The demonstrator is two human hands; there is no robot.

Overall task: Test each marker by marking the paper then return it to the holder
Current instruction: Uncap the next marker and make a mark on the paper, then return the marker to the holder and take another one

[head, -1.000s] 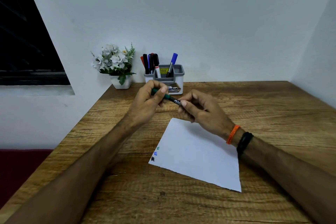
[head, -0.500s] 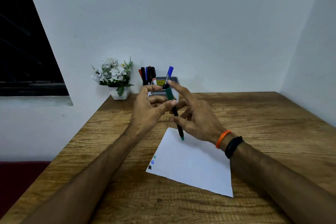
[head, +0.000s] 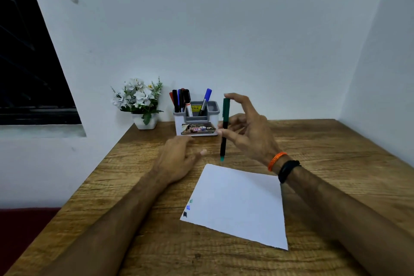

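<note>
My right hand [head: 246,132] holds a green marker [head: 224,132] upright, its green cap at the top under my index finger and its green end pointing down just above the far corner of the white paper [head: 239,204]. The paper lies on the wooden desk and bears three small marks, green, blue and black, near its left corner. My left hand [head: 179,159] rests low over the desk to the left of the marker, fingers loosely apart, holding nothing. The grey and white holder [head: 197,119] stands behind, with several markers in its left section and a blue one in the middle.
A small white pot of white flowers [head: 141,105] stands at the desk's back left corner, beside the holder. Walls close the desk at the back and right. A dark window is at the left. The desk's left edge runs diagonally toward me.
My left hand has let go of the marker and dropped toward the desk. My right hand now holds the marker alone, upright with the cap on top. The view has tilted up.
</note>
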